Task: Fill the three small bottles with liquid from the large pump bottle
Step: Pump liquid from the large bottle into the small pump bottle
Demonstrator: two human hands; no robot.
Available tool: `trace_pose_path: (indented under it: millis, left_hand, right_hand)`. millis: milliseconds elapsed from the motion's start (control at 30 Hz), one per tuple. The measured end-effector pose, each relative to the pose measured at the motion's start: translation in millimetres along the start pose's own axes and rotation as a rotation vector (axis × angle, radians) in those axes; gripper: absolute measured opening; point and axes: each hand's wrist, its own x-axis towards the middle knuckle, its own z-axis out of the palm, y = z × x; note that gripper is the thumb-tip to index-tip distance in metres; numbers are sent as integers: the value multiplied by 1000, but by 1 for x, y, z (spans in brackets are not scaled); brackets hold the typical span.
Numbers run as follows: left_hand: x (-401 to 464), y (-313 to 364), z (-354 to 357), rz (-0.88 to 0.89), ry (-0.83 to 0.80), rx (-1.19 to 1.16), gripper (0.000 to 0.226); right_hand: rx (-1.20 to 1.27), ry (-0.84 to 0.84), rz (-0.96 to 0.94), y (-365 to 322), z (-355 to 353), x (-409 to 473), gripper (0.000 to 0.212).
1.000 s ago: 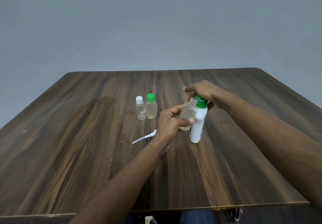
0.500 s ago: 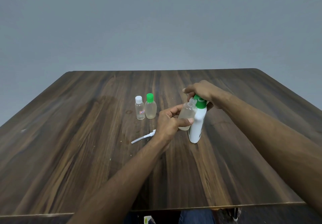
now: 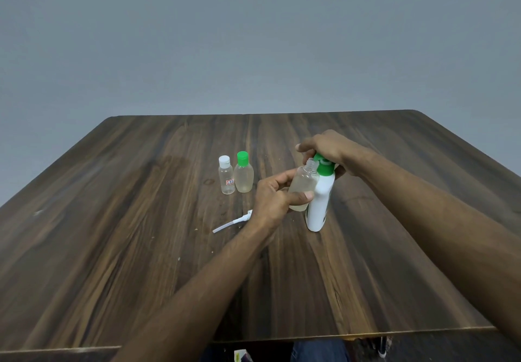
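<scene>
Up close, the left hand (image 3: 272, 199) grips one clear uncapped bottle (image 3: 303, 189); the right hand (image 3: 328, 147) clasps the white pump bottle's (image 3: 320, 206) green top. Two capped plastic bottles (image 3: 236, 174) stand on the woodgrain table (image 3: 112, 234).

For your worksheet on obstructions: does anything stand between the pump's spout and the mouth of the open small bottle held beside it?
Nothing visible does. The left hand holds the uncapped bottle with its open mouth right at the green pump head, which the right hand covers. The spout's tip is hidden.
</scene>
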Motion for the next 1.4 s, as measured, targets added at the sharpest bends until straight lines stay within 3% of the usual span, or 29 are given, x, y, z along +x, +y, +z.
trace_pose_path:
  millis: [267,467,767,1000,1233,1400]
  left_hand:
    - [-1,2,0,4,2,4,43]
    - [-2,2,1,-2,4,1,44]
    - [-2,2,0,2,-3,6,42]
    - [-2,2,0,2,-2,2,43]
    - [-1,1,0,4,4,9,43]
    - [-2,0,0,0,7,12,43]
  right_hand:
    - [28,-52,-1,-6,-5,-7,53]
    - [5,-4,-13,0,0,-1,37]
    - [17,-48,-6,-6,-5,-6,55]
    - [16,0,-17,0,0,-1,40]
    - [50,-39,-13,-3,-5,-3,54]
    - [40,-42,-8,-3,-4,-2,50]
